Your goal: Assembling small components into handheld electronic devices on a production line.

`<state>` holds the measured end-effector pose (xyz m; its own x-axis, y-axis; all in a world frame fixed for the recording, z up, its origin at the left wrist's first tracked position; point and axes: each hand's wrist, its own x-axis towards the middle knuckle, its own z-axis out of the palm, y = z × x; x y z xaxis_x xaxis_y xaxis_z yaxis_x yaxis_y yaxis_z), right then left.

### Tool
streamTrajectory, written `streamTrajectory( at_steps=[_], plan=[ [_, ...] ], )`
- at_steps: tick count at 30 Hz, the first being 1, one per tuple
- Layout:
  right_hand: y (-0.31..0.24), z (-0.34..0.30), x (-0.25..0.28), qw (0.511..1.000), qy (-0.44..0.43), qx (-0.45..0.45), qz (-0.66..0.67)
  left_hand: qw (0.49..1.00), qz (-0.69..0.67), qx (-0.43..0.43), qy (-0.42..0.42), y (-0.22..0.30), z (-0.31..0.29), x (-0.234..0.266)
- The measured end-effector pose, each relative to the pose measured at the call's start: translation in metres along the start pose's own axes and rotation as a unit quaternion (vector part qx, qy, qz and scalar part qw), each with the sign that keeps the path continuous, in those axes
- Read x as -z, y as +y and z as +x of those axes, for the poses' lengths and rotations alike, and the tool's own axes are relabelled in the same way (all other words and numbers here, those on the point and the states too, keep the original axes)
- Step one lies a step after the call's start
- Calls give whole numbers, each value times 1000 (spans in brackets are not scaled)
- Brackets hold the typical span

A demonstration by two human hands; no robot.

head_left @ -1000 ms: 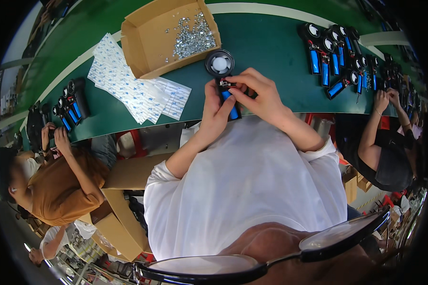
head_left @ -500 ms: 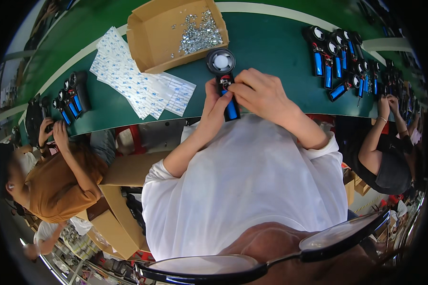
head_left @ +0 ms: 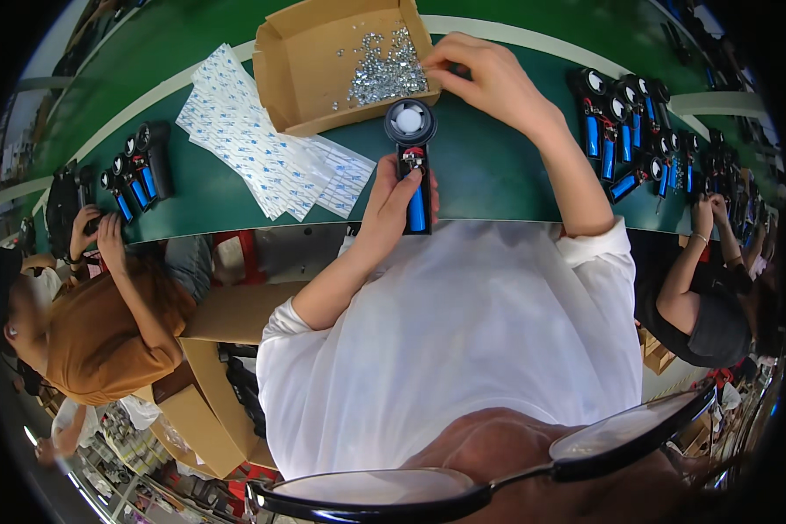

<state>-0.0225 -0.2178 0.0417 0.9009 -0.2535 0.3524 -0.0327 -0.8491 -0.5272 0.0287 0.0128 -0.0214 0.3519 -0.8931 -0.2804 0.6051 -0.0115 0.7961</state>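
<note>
Head view. Left hand (head_left: 391, 199): wrapped around one opened fan (head_left: 410, 122), above the near edge of the green table (head_left: 493, 179). Right hand (head_left: 496, 80): fingertips at the right side of a cardboard box (head_left: 316, 68) of metal bits (head_left: 382, 79); pinching any, cannot tell. Risk, judged: a slipped bit lodging in exposed wiring (head_left: 413, 155).

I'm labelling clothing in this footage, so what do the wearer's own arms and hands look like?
The left hand and right hand are bare, with no gloves. No watch or bracelet shows on either wrist. The forearms are uncovered up to loose, plain white sleeves that end near the elbows.
</note>
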Motion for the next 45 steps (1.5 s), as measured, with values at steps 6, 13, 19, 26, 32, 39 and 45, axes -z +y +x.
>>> streamTrajectory(
  at_steps=[6, 13, 19, 26, 32, 39, 45],
  plan=[
    [-18, -5, -12, 999, -18, 21, 29, 996, -66, 61, 4, 18, 1, -6],
    [-20, -30, -4, 997, 50, -36, 42, 994, -68, 87, -21, 23, 7, -11],
    [7, 0, -1, 991, 110, 50, -62, 991, -43, 121, -37, 21, 4, -16],
    [13, 69, -57, 955, -228, 105, -157, 999, 33, 20, -23, 11, -14, 2],
    [15, 74, -70, 951, -252, 47, -170, 998, -25, 52, 14, 31, -9, 10],
    [31, 68, -70, 975, -187, 50, -105, 992, -59, 107, -24, 46, -2, 9],
    [26, 54, -53, 996, -80, 19, 19, 998, 29, 48, -20, 35, -2, 0]
  ],
)
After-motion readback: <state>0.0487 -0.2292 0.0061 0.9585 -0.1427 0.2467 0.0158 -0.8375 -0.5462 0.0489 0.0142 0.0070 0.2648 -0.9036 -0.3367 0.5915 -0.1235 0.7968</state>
